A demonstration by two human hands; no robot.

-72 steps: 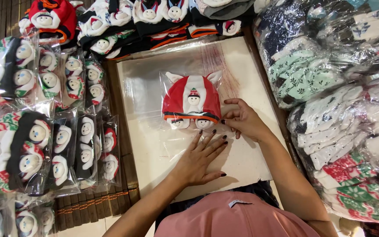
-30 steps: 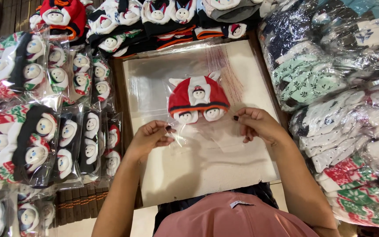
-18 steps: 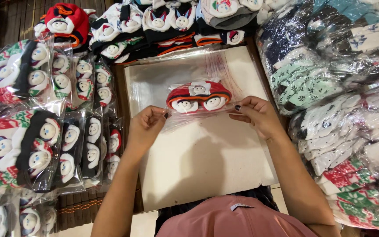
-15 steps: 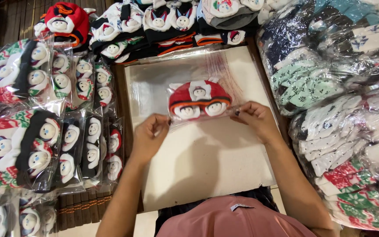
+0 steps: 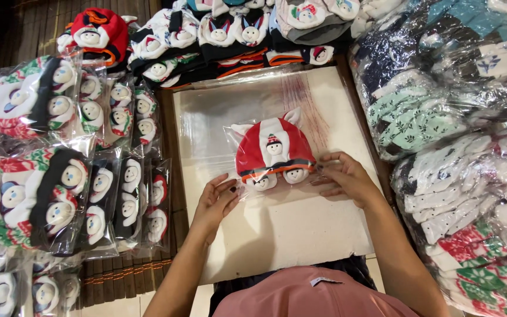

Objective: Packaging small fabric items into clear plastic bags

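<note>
Glossy bagged knitwear is crowding a pale board (image 5: 277,235). On it, a red-and-white snowman hat (image 5: 274,154) is lying inside a crinkly clear bag (image 5: 247,132), whose edges are hard to trace. Left hand (image 5: 215,202) is pinching its lower corner; right hand (image 5: 344,176), fingers curled, is gripping the opposite edge.

A small packing workshop or stockroom for knitted baby hats: rows of bagged snowman hats (image 5: 60,176) on the left, unbagged hats (image 5: 218,35) behind, bagged patterned knitwear (image 5: 459,147) stacked right, around a pale board (image 5: 289,235).
</note>
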